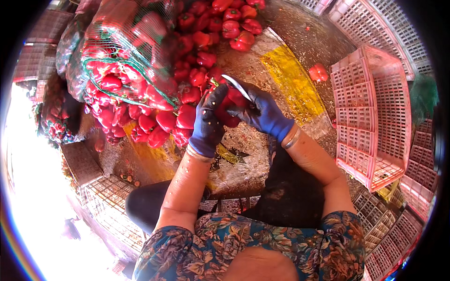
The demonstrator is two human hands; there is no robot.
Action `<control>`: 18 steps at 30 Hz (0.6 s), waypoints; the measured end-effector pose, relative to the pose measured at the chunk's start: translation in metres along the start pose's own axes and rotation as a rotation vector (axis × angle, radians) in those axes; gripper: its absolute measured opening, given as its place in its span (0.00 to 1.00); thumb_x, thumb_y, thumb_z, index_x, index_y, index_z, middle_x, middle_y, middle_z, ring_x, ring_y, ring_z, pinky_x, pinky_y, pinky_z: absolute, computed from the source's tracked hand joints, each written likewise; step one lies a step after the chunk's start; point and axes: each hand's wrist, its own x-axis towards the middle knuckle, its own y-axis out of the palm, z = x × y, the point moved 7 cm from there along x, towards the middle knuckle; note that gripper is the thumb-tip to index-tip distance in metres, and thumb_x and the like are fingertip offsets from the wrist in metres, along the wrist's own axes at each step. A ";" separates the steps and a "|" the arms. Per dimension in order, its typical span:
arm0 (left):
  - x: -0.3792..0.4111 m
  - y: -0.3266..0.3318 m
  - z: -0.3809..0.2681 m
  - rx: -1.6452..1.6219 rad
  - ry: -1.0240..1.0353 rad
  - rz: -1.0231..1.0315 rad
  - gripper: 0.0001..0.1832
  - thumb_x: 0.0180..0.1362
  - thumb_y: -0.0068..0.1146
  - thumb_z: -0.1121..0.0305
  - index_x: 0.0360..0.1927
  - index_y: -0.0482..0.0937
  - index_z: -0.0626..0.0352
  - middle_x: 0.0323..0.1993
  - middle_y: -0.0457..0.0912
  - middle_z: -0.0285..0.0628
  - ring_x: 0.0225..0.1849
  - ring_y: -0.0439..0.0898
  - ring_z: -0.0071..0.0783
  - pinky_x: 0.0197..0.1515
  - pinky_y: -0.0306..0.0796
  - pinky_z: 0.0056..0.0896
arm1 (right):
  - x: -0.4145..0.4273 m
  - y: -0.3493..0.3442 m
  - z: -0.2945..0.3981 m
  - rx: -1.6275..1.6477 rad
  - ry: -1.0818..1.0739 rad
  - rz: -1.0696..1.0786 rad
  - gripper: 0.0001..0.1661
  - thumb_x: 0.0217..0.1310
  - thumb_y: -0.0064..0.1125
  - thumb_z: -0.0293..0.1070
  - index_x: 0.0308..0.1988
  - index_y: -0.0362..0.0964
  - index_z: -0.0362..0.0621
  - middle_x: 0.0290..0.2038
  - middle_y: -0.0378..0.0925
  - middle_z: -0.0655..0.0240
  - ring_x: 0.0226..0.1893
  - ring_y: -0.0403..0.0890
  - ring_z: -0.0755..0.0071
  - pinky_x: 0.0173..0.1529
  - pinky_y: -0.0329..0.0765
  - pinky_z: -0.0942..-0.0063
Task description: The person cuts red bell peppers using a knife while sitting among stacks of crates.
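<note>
My left hand point(212, 116), in a blue knit glove with a dark coated palm, holds a red bell pepper point(236, 97) in front of me. In my right hand point(262, 107), gloved the same way, is a knife with a curved, shiny blade point(237, 86). Its tip points up and left, near the pepper's green stem point(214, 82). Fingers of both hands cover part of the pepper, and the knife's handle is hidden in my right glove. Pale seeds stick to my left glove and forearm. Just beyond my hands lies a heap of red bell peppers point(202, 38).
A green mesh sack point(126, 75) of peppers lies open at the left of the heap. One loose pepper point(318, 72) rests on the floor. Seeds cover the white and yellow sheet point(291, 80). A pink plastic crate point(355, 119) stands on its side at right, with more crates around.
</note>
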 end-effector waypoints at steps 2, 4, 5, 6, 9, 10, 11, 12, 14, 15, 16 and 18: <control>0.004 -0.002 0.012 0.095 -0.060 0.018 0.21 0.61 0.53 0.64 0.55 0.73 0.64 0.48 0.81 0.45 0.47 0.81 0.36 0.51 0.74 0.36 | -0.010 0.005 -0.029 0.380 0.110 -0.092 0.27 0.57 0.64 0.28 0.57 0.68 0.40 0.48 0.79 0.62 0.47 0.80 0.69 0.52 0.76 0.72; 0.001 -0.013 0.023 0.094 -0.098 0.034 0.20 0.60 0.53 0.66 0.54 0.74 0.63 0.46 0.82 0.44 0.47 0.81 0.36 0.51 0.74 0.35 | -0.009 -0.004 -0.026 0.524 0.304 -0.015 0.23 0.62 0.59 0.26 0.57 0.68 0.40 0.49 0.78 0.69 0.48 0.76 0.78 0.55 0.73 0.75; -0.003 -0.015 0.024 0.095 -0.108 0.079 0.20 0.60 0.53 0.66 0.54 0.74 0.63 0.47 0.81 0.43 0.48 0.80 0.36 0.52 0.73 0.36 | -0.013 -0.009 -0.028 0.548 0.401 -0.060 0.23 0.63 0.59 0.27 0.57 0.68 0.40 0.50 0.77 0.70 0.48 0.76 0.80 0.56 0.73 0.76; -0.007 -0.013 0.019 0.093 -0.121 0.130 0.20 0.59 0.53 0.66 0.54 0.74 0.63 0.47 0.81 0.43 0.50 0.80 0.36 0.53 0.72 0.36 | -0.017 -0.011 -0.031 0.788 0.420 -0.118 0.24 0.62 0.61 0.29 0.57 0.69 0.40 0.50 0.77 0.69 0.49 0.75 0.80 0.55 0.73 0.77; -0.008 0.003 0.017 0.137 -0.071 0.283 0.24 0.59 0.57 0.62 0.55 0.73 0.67 0.50 0.79 0.44 0.53 0.78 0.35 0.59 0.70 0.37 | -0.027 -0.026 -0.045 0.719 0.681 -0.142 0.24 0.59 0.64 0.30 0.56 0.70 0.40 0.50 0.78 0.70 0.50 0.75 0.82 0.54 0.73 0.78; -0.011 0.007 0.013 0.199 0.066 0.373 0.23 0.60 0.55 0.62 0.55 0.73 0.65 0.53 0.78 0.44 0.55 0.76 0.36 0.60 0.68 0.40 | -0.029 -0.033 -0.052 0.656 0.644 -0.199 0.25 0.59 0.64 0.31 0.55 0.70 0.40 0.48 0.78 0.70 0.47 0.75 0.82 0.53 0.73 0.79; -0.008 0.002 0.023 0.070 -0.003 0.388 0.25 0.61 0.54 0.59 0.57 0.71 0.64 0.54 0.77 0.45 0.57 0.75 0.37 0.61 0.67 0.42 | -0.033 -0.037 -0.064 0.592 0.605 -0.255 0.25 0.59 0.65 0.31 0.55 0.70 0.40 0.47 0.79 0.70 0.45 0.76 0.82 0.52 0.74 0.80; -0.006 -0.004 0.031 -0.054 -0.069 0.393 0.27 0.62 0.54 0.57 0.60 0.69 0.64 0.56 0.76 0.46 0.59 0.74 0.37 0.62 0.66 0.43 | -0.034 -0.040 -0.069 0.533 0.563 -0.308 0.25 0.58 0.65 0.32 0.55 0.70 0.41 0.46 0.80 0.71 0.42 0.77 0.82 0.50 0.75 0.80; 0.004 -0.016 0.029 0.143 -0.025 0.185 0.31 0.61 0.57 0.58 0.63 0.64 0.64 0.55 0.76 0.48 0.59 0.73 0.38 0.62 0.67 0.43 | -0.017 -0.060 -0.031 0.495 0.557 -0.377 0.22 0.57 0.67 0.35 0.50 0.74 0.43 0.37 0.81 0.73 0.25 0.73 0.86 0.31 0.73 0.85; 0.008 -0.017 0.031 0.234 -0.013 0.094 0.34 0.60 0.58 0.58 0.65 0.62 0.64 0.55 0.76 0.49 0.59 0.73 0.39 0.62 0.67 0.44 | -0.019 -0.064 -0.025 0.661 0.659 -0.396 0.20 0.56 0.68 0.36 0.49 0.76 0.43 0.34 0.81 0.73 0.21 0.71 0.88 0.25 0.71 0.86; 0.010 -0.010 0.025 0.519 0.119 0.116 0.36 0.57 0.61 0.60 0.66 0.59 0.64 0.58 0.72 0.49 0.60 0.73 0.39 0.62 0.67 0.42 | -0.015 -0.060 -0.019 0.515 0.684 -0.381 0.18 0.56 0.68 0.38 0.46 0.77 0.44 0.33 0.81 0.74 0.20 0.70 0.92 0.20 0.65 0.86; 0.007 0.009 0.014 1.086 0.397 0.158 0.43 0.51 0.65 0.66 0.67 0.54 0.65 0.63 0.64 0.50 0.60 0.71 0.40 0.62 0.66 0.37 | -0.015 -0.036 -0.020 0.461 0.653 -0.176 0.20 0.55 0.69 0.41 0.46 0.77 0.43 0.32 0.81 0.73 0.24 0.72 0.89 0.27 0.71 0.84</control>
